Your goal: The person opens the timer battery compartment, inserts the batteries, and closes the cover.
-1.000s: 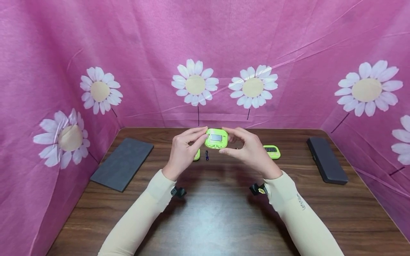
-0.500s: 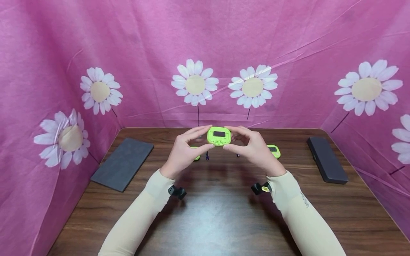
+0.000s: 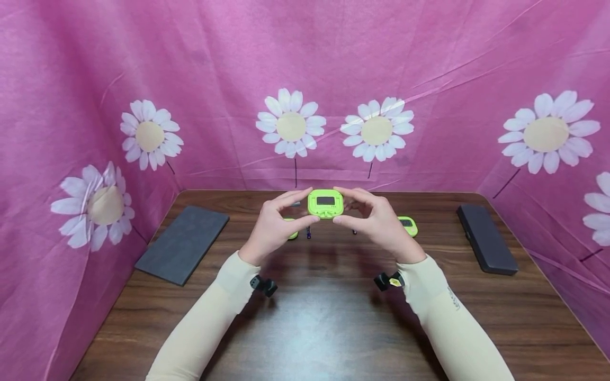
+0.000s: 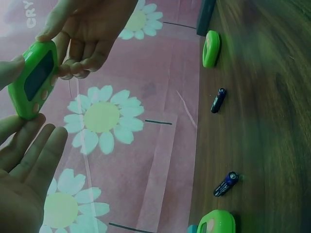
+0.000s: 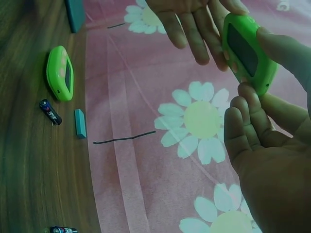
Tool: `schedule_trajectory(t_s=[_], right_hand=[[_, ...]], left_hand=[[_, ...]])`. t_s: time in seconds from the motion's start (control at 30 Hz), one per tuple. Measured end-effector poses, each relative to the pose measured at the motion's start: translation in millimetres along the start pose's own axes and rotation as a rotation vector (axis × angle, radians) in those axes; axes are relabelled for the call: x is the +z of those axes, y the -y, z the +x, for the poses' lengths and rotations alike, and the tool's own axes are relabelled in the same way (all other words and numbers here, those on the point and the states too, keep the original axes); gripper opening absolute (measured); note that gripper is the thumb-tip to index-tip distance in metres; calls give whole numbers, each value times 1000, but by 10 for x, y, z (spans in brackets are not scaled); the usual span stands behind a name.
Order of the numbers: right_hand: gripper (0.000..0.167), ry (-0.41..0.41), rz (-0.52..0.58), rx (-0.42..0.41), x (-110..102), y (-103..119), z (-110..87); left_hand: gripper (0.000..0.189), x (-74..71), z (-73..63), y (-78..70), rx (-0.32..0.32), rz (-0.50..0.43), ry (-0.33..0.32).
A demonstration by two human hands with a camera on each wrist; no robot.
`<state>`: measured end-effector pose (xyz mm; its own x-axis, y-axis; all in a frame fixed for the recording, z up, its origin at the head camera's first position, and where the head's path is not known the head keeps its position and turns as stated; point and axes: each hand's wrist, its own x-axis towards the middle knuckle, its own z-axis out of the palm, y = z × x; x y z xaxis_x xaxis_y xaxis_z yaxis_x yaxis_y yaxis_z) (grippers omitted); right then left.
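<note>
My left hand (image 3: 269, 227) and right hand (image 3: 381, 225) hold a lime-green digital timer (image 3: 326, 204) between them, raised above the far part of the table. Each thumb lies at its near lower edge, with fingertips at its upper corners. Towards the head camera it turns a face with a dark rectangle and a recessed lower edge. Both wrist views show a dark screen and a row of pinkish buttons on the timer (image 4: 34, 80). Below it, two dark-blue batteries, one on the left (image 4: 226, 184) and one on the right (image 4: 218, 100), lie apart on the wood.
Two more green timers lie on the table, one behind my left hand (image 3: 292, 233) and one beside my right (image 3: 407, 226). A small teal block (image 5: 80, 124) sits near the far edge. A flat dark board (image 3: 183, 243) lies left, a black case (image 3: 487, 238) right.
Over the last second the timer has moved slightly right and tilted, so its rectangle went from pale to dark. Both thumbs have come to its lower edge. Little differs since half a second ago.
</note>
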<state>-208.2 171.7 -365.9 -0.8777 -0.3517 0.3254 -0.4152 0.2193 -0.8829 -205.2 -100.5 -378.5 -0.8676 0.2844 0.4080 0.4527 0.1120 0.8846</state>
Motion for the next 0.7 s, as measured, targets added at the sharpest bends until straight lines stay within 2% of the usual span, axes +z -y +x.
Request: schedule_trajectory(t_s=[0.27,0.7], right_hand=[[64,1,13,-13,-7,12,0],[64,15,-13,0,-12,27,10]], left_hand=[[63,-3,-7,5,11,93,-25],[62,-5,-3,-8,7,80,-12]])
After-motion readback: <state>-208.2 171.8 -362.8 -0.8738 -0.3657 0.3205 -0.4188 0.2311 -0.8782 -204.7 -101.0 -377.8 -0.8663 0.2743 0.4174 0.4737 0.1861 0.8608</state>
